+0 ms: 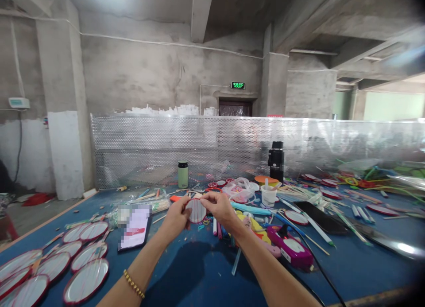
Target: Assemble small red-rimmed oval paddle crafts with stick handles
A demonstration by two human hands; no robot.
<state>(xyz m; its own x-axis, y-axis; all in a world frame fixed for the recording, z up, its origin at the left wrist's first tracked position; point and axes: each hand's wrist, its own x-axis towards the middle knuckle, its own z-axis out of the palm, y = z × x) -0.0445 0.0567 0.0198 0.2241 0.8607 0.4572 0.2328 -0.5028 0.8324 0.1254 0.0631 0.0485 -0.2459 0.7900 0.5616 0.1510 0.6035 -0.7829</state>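
Note:
Both my hands are raised over the blue table (206,271) and together hold a small round fan face (195,211), white with a red rim. My left hand (175,218) grips its left edge with fingers curled. My right hand (219,207) pinches its top right edge. A gold bead bracelet (133,284) is on my left wrist. Below my right forearm lies a purple and white glue gun (290,249) with a black cord.
Several finished oval red-rimmed fans (66,265) lie at the left front. A phone (135,227) lies left of my hands. A green flask (182,174), a black flask (276,161), a white cup (268,194), sticks and loose parts crowd the far side. A perforated metal screen (232,143) backs the table.

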